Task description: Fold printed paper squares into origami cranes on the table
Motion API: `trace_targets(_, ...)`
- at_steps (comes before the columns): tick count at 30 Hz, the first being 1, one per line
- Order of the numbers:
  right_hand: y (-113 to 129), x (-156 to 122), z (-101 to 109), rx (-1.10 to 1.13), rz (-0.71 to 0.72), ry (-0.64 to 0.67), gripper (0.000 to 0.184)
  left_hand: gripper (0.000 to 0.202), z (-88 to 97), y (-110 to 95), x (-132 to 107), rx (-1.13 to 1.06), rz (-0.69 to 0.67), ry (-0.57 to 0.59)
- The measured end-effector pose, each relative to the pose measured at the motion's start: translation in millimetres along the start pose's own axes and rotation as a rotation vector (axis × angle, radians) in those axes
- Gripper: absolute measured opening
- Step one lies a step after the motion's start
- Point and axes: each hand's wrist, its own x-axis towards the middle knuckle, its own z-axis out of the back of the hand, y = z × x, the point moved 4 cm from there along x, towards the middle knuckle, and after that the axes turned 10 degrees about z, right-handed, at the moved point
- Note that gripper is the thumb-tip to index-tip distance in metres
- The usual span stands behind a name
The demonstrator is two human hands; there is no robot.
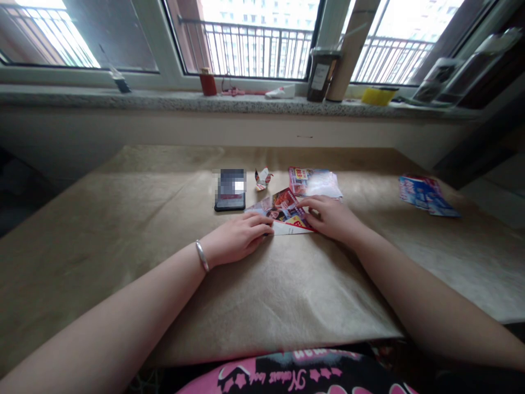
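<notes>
A colourful printed flyer (pixel 284 203), folded into a triangle-like shape with a white strip along its near edge, lies on the table between my hands. My left hand (pixel 241 234) rests low over its left part, fingers stretched out together and covering that corner. At the right side, my right hand (pixel 334 219) has bent fingers gripping the paper's edge, with the index finger on the printed face. Just beyond stands a small folded paper crane (pixel 263 179). To its left lies a dark phone (pixel 230 192), its screen partly blurred out.
A stack of flyers (pixel 314 181) lies behind my right hand; more blue and red flyers (pixel 429 195) sit far right. A brown cover (pixel 123 235) spreads over the table. On the windowsill (pixel 164 102) stand a red spool-like item (pixel 208 83), a dark container (pixel 322 75) and a yellow item (pixel 378 96).
</notes>
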Motion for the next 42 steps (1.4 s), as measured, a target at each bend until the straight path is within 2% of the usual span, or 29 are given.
trace_targets(5,1,3,-8,0.163,-0.090,-0.034,0.044,0.025,0.4,-1,1,-0.044,-0.018,0.014)
trace_targets(11,-1,3,-15,0.457,-0.181,-0.158,0.033,0.027,2.2,-1,3,-0.063,-0.010,0.007)
trace_targets(18,-5,2,-19,0.520,-0.214,-0.176,0.037,0.035,4.1,-2,3,-0.108,-0.093,0.043)
trace_targets(23,-7,2,-19,0.554,-0.239,-0.199,0.024,0.029,6.0,-3,3,-0.103,-0.059,0.038)
trace_targets(28,-1,2,-17,0.621,-0.252,-0.180,0.017,0.021,5.9,-2,2,-0.073,-0.056,0.050)
trace_targets(36,-3,0,-17,0.499,-0.320,-0.074,0.014,0.026,7.7,-1,2,0.035,-0.059,-0.034)
trace_targets(42,0,0,-15,0.570,-0.251,0.000,0.014,0.022,12.9,1,-1,0.219,0.002,-0.080)
